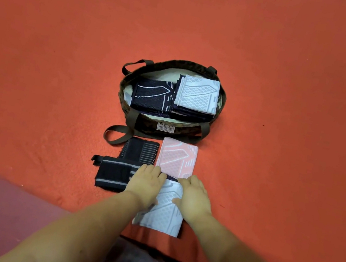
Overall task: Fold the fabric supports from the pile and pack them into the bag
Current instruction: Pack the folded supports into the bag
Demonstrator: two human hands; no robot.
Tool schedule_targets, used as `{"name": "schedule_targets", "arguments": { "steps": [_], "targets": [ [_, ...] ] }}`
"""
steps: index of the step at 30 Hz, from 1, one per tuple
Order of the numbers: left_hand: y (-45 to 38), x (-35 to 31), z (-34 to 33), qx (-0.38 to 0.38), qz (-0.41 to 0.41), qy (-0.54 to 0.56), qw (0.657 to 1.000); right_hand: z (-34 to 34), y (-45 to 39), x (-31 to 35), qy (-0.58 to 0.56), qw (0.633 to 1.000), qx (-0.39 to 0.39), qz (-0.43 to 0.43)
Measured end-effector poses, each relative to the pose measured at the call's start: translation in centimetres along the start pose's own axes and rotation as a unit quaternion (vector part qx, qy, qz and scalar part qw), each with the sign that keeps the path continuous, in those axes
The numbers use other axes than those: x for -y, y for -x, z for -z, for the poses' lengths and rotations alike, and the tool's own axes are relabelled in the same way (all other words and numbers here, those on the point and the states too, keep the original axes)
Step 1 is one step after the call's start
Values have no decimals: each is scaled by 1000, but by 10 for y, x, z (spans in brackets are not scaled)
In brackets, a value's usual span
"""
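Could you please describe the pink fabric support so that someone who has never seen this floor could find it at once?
Start at the open camouflage bag on the orange floor. Just on the near side of its labelled wall lies the pink support, flat, with both hands at its near edge. It is the only pink piece: the black ribbed support lies to its left, a white support nearer.

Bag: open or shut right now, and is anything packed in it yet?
Open. The bag gapes upward, showing a folded dark support and a folded white support on dark ones inside.
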State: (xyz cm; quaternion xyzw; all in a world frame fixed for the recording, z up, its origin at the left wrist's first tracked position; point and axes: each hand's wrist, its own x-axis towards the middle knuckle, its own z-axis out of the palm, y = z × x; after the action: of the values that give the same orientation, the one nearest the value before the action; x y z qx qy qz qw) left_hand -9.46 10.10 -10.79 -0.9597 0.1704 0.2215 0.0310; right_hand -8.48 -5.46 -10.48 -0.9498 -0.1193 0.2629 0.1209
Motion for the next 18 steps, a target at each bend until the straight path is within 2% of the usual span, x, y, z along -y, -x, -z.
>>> {"name": "schedule_targets", "arguments": {
  "steps": [3, 7, 9, 11, 14, 18],
  "targets": [
    [6, -6, 1, -25, 10, -4, 1000, -3, 5, -2, 28, 999, -31, 29],
    [13, -7, -1, -41, -13, 2, 999, -4, 7, -4, -2, 998, -43, 48],
    [15, -6, 0, -29, -20, 32, 999, 1, 7, -3, -24, 998, -16, 49],
    [15, -3, 5, 6, 12, 88, 996, 7, 7, -2, -78, 996, 17, 41],
    [13, 10, 21, 69, 48, 211, 974, 21, 3, 0, -148, 987, 61, 13],
    [4, 30, 40, 129, 34, 279, 951, 45, -11, 7, -130, 979, 160, -1]
  ]
}}
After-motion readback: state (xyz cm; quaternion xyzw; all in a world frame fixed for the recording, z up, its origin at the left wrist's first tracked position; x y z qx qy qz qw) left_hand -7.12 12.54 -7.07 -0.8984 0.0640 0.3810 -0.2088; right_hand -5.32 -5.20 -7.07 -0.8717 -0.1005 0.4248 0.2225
